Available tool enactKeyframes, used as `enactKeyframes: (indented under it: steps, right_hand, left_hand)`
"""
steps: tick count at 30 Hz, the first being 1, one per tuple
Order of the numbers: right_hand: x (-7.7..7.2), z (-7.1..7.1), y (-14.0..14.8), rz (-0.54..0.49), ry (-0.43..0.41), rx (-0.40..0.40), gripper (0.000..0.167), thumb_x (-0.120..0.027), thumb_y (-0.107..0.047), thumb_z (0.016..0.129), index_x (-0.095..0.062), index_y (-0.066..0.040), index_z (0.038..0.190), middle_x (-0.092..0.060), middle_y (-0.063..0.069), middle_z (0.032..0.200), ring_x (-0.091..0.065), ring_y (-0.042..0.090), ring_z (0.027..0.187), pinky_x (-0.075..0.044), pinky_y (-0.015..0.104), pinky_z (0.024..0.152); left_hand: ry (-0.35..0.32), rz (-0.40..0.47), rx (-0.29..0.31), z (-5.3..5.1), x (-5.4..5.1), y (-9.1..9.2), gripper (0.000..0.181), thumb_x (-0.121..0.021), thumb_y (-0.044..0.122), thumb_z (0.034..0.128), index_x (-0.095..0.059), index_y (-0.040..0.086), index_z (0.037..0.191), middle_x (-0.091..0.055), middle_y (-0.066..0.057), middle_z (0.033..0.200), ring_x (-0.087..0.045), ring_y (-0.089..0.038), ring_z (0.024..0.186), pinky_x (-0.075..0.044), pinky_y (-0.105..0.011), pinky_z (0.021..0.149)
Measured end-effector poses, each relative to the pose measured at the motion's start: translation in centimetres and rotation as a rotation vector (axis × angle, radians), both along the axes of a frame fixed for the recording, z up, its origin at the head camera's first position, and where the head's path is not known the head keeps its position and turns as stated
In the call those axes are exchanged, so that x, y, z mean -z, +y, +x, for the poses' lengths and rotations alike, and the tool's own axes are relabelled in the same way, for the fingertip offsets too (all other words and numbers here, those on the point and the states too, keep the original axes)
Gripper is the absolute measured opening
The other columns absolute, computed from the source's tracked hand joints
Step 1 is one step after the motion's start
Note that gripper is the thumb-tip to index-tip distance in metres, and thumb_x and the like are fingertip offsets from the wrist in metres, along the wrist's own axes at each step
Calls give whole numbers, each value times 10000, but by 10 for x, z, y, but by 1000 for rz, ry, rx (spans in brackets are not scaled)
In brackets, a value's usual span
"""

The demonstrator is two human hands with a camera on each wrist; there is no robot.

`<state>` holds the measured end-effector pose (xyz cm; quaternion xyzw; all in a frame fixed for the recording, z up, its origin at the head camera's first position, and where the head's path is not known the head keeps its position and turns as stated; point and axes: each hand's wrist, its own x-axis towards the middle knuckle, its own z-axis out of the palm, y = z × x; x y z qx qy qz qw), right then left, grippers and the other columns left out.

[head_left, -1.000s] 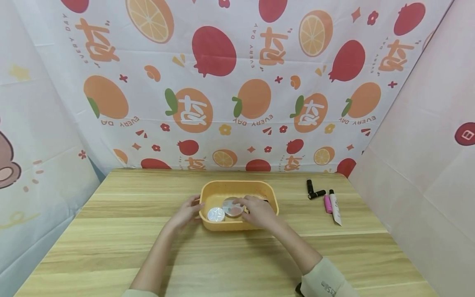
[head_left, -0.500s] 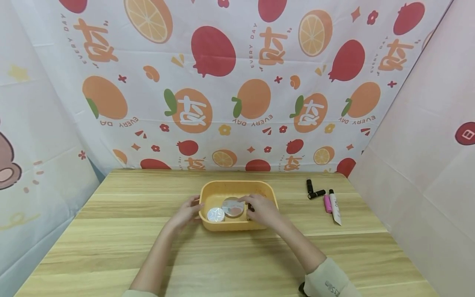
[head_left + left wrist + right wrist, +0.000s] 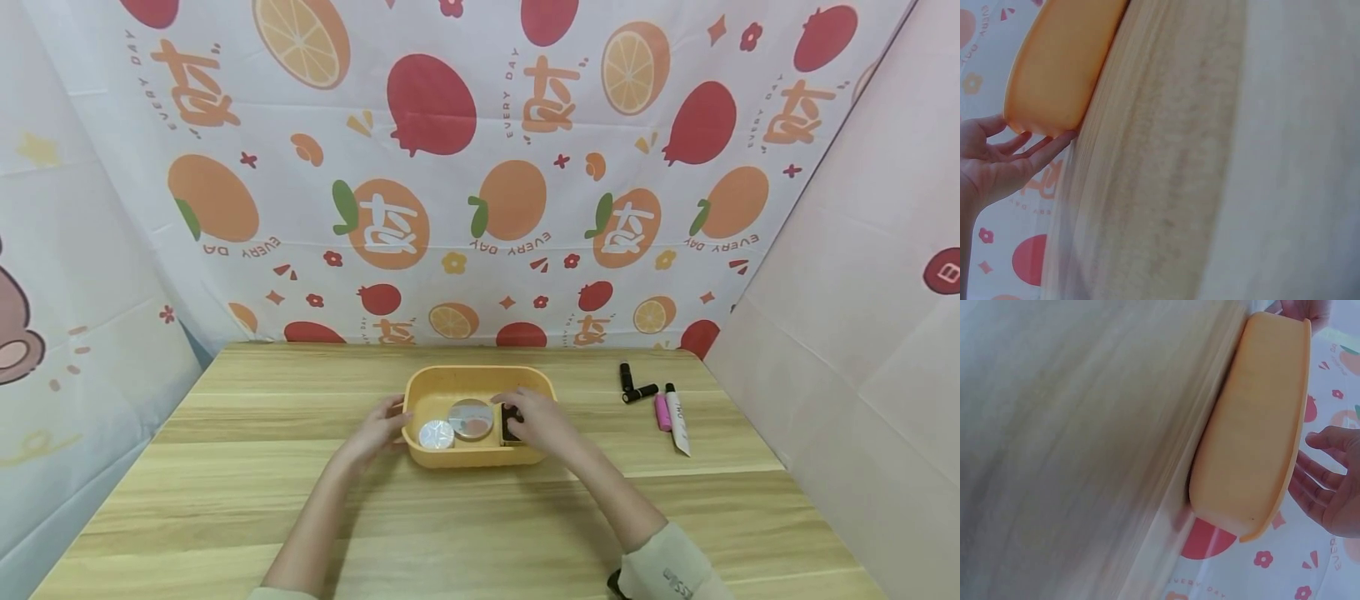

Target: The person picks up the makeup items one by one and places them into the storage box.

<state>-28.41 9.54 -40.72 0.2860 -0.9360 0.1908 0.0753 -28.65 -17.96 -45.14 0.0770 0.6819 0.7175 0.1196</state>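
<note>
A yellow plastic storage box stands on the table. My left hand grips its left end, thumb over the rim and fingers along the outer wall; the left wrist view shows these fingers against the end wall. Inside lie a round silvery-white case, a larger round case with a shiny top, and a dark rectangular case. My right hand reaches into the box over the dark case, its fingers loosely bent and apart, partly covering it. In the right wrist view the box wall hides what lies below that hand.
Two black lipstick-like tubes lie on the right of the wooden table. Next to them are a pink tube and a white squeeze tube with a black cap. A fruit-print cloth hangs behind.
My right hand has drawn back to the right from the shiny round case, uncovering that case and part of the dark case. My left hand has stayed on the box.
</note>
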Motion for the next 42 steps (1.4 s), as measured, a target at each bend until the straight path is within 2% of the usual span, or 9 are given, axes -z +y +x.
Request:
enactKeyframes:
  steps: [7,18,25,32,38,42]
  right_hand:
    - [-3,-1,8,-5,6,5,360,-604,-41,819,-613,-141,1165,-603,61,1044,-577,158,826,-478,255,613]
    - [0,-2,15,9,9,38,345,-613,-35,815,-625,-151,1139,-597,35,1065,-586,177,861,-471,261,613]
    - [-2,-3,18,8,-15,63,339,-617,-45,818,-626,-152,1139,-605,58,1062,-550,151,724,-432,256,539]
    - [-3,-4,21,46,-9,94,359,-630,-57,812,-625,-156,1157,-591,42,1122,-592,177,847,-482,268,587]
    - [-2,-4,26,37,7,90,359,-619,-36,801,-632,-148,1142,-609,52,1053,-546,133,756,-457,253,561]
    - [-2,-2,29,12,-7,93,351,-622,-28,806,-633,-125,1143,-610,67,1044,-561,168,772,-467,264,572]
  left_hand:
    - [-11,7,-4,-1,0,0,515,-357,18,968,-105,-123,1394,-139,-365,1399,-274,-505,1228,-398,-548,917]
    - [-10,11,-7,-4,1,0,508,-347,3,959,-113,-124,1392,-151,-368,1394,-280,-505,1225,-400,-549,914]
    - [-12,13,-3,-4,2,-1,504,-349,6,962,-118,-125,1390,-153,-366,1394,-286,-504,1222,-403,-551,910]
    - [-9,15,-2,-5,2,-2,508,-340,6,961,-107,-121,1394,-150,-362,1397,-278,-502,1227,-401,-551,912]
    - [-5,6,2,-3,1,-2,505,-344,7,964,-109,-126,1391,-138,-366,1398,-267,-509,1229,-397,-554,914]
    - [-2,6,6,0,1,-2,503,-347,10,969,-107,-134,1386,-137,-372,1394,-263,-515,1227,-403,-558,906]
